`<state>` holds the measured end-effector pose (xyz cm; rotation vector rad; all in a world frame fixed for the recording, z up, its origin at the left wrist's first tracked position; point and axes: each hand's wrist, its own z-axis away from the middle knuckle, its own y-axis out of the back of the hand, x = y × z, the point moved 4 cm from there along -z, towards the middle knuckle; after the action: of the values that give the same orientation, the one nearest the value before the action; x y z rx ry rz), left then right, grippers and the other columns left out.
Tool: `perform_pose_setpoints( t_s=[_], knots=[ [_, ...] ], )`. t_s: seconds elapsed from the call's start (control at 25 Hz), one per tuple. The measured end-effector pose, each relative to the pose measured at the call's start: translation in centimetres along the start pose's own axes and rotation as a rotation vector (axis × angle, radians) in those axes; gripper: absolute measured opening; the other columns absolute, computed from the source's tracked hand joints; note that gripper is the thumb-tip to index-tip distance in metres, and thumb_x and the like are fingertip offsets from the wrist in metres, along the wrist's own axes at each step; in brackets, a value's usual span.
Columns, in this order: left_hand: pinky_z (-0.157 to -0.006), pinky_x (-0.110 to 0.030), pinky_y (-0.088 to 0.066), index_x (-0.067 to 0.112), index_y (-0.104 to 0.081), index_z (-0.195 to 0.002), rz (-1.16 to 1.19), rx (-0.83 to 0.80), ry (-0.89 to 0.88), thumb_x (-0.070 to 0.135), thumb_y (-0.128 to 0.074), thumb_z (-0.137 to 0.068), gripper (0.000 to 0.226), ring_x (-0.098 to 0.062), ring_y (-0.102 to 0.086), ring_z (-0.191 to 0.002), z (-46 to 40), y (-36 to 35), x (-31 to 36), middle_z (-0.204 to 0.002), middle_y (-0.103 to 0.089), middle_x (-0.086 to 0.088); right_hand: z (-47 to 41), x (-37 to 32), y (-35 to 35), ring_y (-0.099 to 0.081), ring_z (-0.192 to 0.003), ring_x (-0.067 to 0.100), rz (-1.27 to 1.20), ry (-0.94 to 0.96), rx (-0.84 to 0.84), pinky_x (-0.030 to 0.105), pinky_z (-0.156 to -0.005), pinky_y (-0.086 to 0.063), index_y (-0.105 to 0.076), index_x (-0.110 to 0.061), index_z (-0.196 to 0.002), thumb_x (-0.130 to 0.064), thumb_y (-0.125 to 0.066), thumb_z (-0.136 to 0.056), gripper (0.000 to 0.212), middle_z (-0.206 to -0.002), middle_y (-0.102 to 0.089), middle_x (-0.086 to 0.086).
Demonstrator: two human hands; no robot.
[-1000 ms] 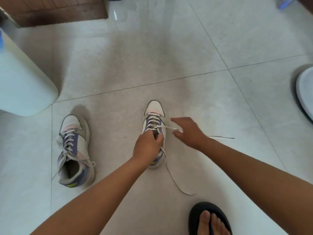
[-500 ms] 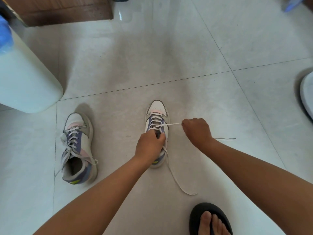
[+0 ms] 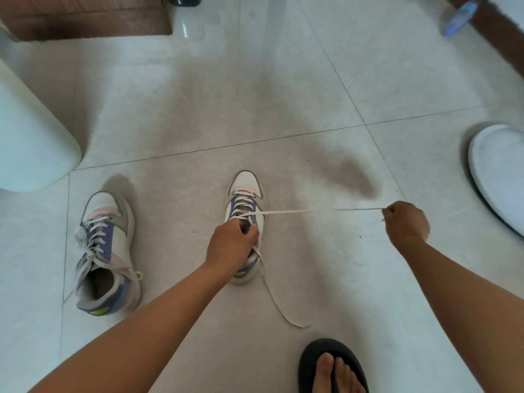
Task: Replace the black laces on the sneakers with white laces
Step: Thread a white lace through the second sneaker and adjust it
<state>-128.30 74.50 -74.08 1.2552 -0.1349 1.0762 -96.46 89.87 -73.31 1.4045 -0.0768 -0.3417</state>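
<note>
At the left edge of the tiled floor (image 3: 283,95) stands a pale rounded container (image 3: 31,143), with a wooden cabinet base (image 3: 85,18) at the far-left corner. Just right of the container, on the near-left part of the floor, the left sneaker (image 3: 106,251) lies with its toe pointing away, fully threaded with a white lace whose loose ends (image 3: 133,275) trail over its collar and side.

Near the middle of the floor sits the middle sneaker (image 3: 245,191), toe also pointing away, white and purple with a yellow mark at the heel. The left hand (image 3: 231,245) rests on its tongue area with fingers curled, gripping the shoe at the upper eyelets. A white lace (image 3: 312,211) crosses the lower eyelets and runs taut from the sneaker out to the right, lifted off the floor. Its other end (image 3: 279,307) hangs from the shoe's right side and lies slack in a curve on the floor toward the near edge.

A foot in a black sandal (image 3: 331,367) stands at the near edge, right of centre. The right hand (image 3: 405,222) is clenched around the taut lace, well apart from the sneaker. At the right edge lies a white rounded object (image 3: 499,171), and a blurred blue item (image 3: 459,15) sits at the far-right corner
</note>
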Motion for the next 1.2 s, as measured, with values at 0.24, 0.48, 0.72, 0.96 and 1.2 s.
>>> perform_pose_setpoints(
  t_s=[0.24,0.48,0.72,0.96,1.2],
  knots=[
    [-0.061,-0.032,-0.04,0.004,-0.064,-0.077,0.038,0.001,0.02,0.035,-0.051,-0.092,0.037,-0.026,-0.058,-0.072,0.1,0.0,-0.2,-0.075,-0.065,-0.01,-0.9,4.1,0.5,-0.06,-0.068,0.026,-0.389,-0.309,-0.096,0.031,-0.065,-0.05,-0.069,-0.002,-0.084,-0.016,-0.064,-0.086,0.015,-0.084,-0.068,0.017],
    [-0.067,-0.035,-0.05,0.011,-0.067,-0.084,0.243,-0.015,0.016,0.029,-0.057,-0.089,0.022,-0.02,-0.058,-0.064,0.3,0.0,-0.4,-0.071,-0.064,-0.001,9.3,-5.7,-6.7,-0.053,-0.037,0.013,-1.104,-0.752,-0.851,0.013,-0.034,-0.042,-0.051,-0.002,-0.069,0.001,-0.054,-0.091,0.023,-0.042,-0.054,0.009],
    [-0.059,-0.029,-0.048,0.016,-0.069,-0.084,0.352,-0.092,0.055,0.017,-0.054,-0.09,0.016,-0.014,-0.054,-0.052,0.5,-0.2,-0.9,-0.058,-0.058,0.004,13.3,-16.4,-6.2,-0.063,-0.056,0.014,-1.203,-0.336,-0.841,0.019,-0.052,-0.054,-0.059,-0.005,-0.078,0.008,-0.062,-0.083,0.014,-0.067,-0.063,0.009],
    [-0.062,-0.03,-0.051,0.023,-0.067,-0.088,0.381,-0.056,0.051,0.012,-0.052,-0.09,0.019,-0.019,-0.061,-0.062,0.7,0.0,-1.1,-0.069,-0.063,0.001,13.5,-17.4,-5.2,-0.06,-0.054,0.012,-1.043,-0.127,-0.733,0.018,-0.055,-0.052,-0.06,-0.007,-0.075,0.01,-0.069,-0.076,0.019,-0.067,-0.063,0.009],
    [-0.067,-0.037,-0.055,0.022,-0.067,-0.093,0.41,-0.022,0.048,0.013,-0.053,-0.091,0.017,-0.025,-0.064,-0.069,1.0,-0.1,-1.0,-0.076,-0.067,-0.006,12.8,-17.4,-4.9,-0.059,-0.053,0.014,-0.941,-0.023,-0.705,0.015,-0.049,-0.051,-0.063,-0.005,-0.071,0.008,-0.073,-0.073,0.017,-0.063,-0.062,0.009]
  ],
)
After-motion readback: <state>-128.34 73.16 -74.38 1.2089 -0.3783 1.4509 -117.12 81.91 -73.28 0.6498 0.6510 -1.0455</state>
